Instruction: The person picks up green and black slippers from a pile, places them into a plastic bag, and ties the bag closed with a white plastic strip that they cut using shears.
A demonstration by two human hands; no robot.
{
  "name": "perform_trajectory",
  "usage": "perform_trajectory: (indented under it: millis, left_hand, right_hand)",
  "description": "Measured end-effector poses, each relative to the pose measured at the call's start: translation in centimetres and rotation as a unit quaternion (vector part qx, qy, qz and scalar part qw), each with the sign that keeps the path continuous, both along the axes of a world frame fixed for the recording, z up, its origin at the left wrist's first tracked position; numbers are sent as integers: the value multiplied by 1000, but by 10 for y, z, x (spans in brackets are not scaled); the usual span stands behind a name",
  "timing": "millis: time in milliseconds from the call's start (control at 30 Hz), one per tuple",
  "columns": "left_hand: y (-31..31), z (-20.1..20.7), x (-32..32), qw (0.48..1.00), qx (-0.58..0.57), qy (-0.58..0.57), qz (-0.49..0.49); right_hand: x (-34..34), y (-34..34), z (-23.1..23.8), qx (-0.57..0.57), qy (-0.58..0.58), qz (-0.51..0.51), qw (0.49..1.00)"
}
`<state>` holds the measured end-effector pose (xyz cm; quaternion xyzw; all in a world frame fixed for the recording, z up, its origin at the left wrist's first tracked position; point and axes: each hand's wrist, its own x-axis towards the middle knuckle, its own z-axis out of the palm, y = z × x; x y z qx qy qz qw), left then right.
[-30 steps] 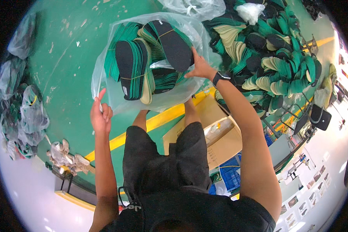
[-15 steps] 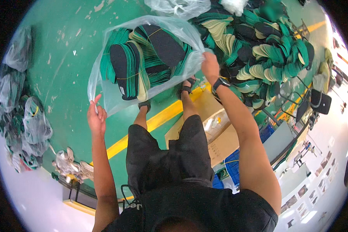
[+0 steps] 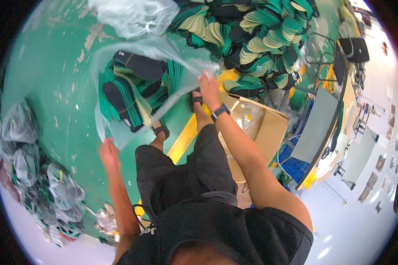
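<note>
stretching the clear bag [image 3: 157, 47] wide: left hand [image 3: 109, 153], blurred, fingers curled on its near-left edge, right hand [image 3: 209, 90] closed on the bunched right edge. banded insoles [image 3: 120, 100] already sit inside, just beyond the hands; the mouth's open, untied, and a bigger heap of insoles [image 3: 263, 37] lies outside, far right.

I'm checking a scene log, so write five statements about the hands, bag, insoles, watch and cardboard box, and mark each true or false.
1. The left hand grips the translucent plastic bag at its edge. True.
2. The right hand holds an insole bundle. False: it grips the bag's edge.
3. Insole bundles lie inside the bag. True.
4. The wristwatch is on the left wrist. False: it is on the right.
5. The cardboard box is closed. False: it is open.
</note>
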<state>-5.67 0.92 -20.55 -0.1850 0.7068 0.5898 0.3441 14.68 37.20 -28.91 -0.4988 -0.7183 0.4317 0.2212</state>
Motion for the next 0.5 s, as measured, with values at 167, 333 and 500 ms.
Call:
perform_trajectory:
  millis: [167, 333, 500]
  left_hand:
    - [15, 14, 37, 999, -26, 12, -31]
    - [30, -5, -2, 997, -72, 12, -12]
    - [26, -11, -17, 978, -195, 12, -70]
  right_hand:
    - [9, 31, 6, -44, 67, 19, 997]
    - [3, 48, -6, -33, 155, -33, 987]
    - [66, 79, -24, -184, 96, 22, 978]
